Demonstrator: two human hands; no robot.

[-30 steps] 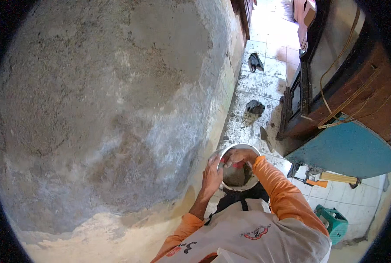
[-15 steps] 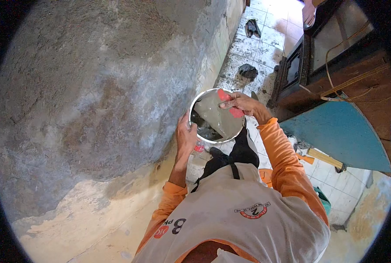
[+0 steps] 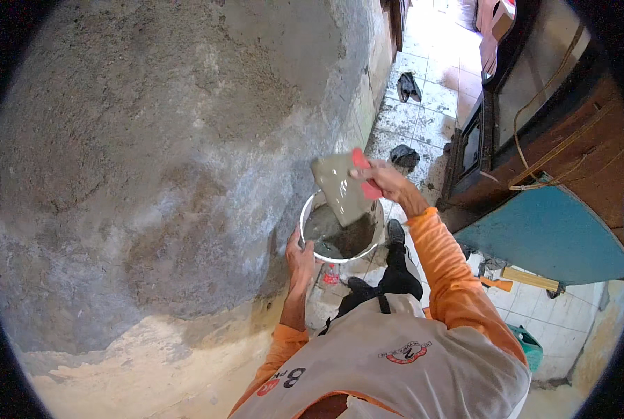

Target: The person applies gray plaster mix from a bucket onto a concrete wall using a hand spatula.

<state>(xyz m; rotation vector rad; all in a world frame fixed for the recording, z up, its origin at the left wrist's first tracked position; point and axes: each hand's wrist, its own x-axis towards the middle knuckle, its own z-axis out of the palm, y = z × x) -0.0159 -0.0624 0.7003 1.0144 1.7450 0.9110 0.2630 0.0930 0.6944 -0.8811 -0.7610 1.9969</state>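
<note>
My left hand [image 3: 300, 256] is closed on the near left rim of a white bucket [image 3: 378, 237], which holds wet grey plaster [image 3: 321, 223]. In my right hand [image 3: 387, 179] is a wide, flat scraper [image 3: 340, 187] with a red grip along one edge. Its blade carries a smooth layer of wet grey mix. The scraper hangs tilted just above the bucket's far side, its lower corner over the opening. Part of the bucket's inside is hidden behind the blade.
A rough, partly plastered wall [image 3: 186, 174] rises on the left. On the tiled floor lie dark crumpled bits [image 3: 404, 157] and a small bottle [image 3: 331, 274] by the bucket. To the right are a blue panel [image 3: 549, 234], a dark wooden cabinet [image 3: 577, 140] and an orange-handled tool [image 3: 495, 283].
My right hand has lifted the scraper out of the bucket, now loaded with grey mix. The bucket sits slightly lower in view, with my left hand still on its rim.
</note>
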